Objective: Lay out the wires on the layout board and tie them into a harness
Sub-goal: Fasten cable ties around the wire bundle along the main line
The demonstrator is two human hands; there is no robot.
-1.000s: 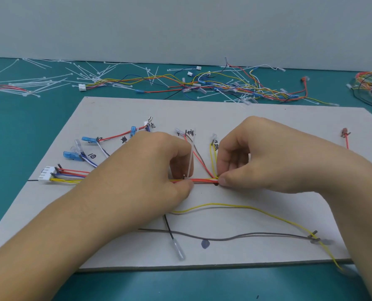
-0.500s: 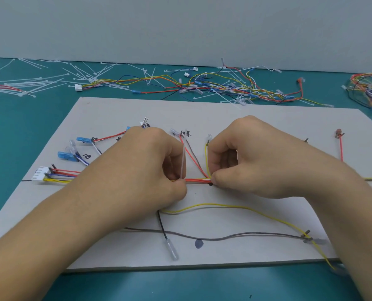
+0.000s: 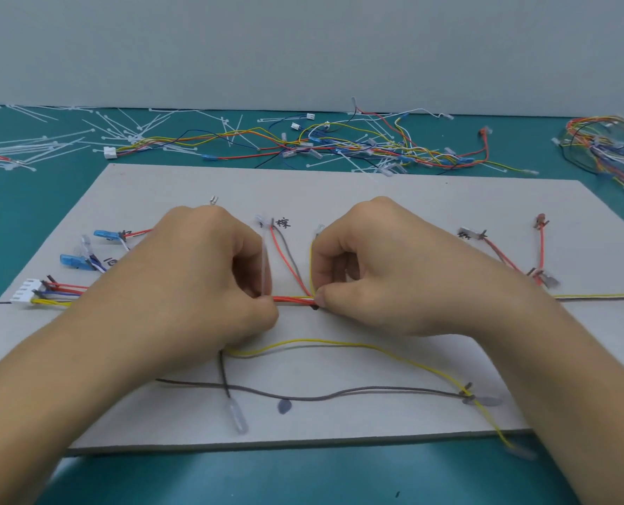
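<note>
While the left hand (image 3: 194, 286) pinches the translucent white plastic cable tie (image 3: 265, 266) upright against the red-and-yellow wire bundle (image 3: 293, 299) midway along the grey layout board (image 3: 394, 198), the right hand (image 3: 387, 278) pinches that bundle just beside it. Cinching should go snugly, wires held parallel. A loose yellow wire (image 3: 339, 344) and a grey wire (image 3: 339, 396) near the wrists could snag; spare white ties (image 3: 48, 142) litter the teal table (image 3: 29, 213).

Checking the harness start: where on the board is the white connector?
Head view: the white connector lies at the layout board's left edge, left of the left hand.
</note>
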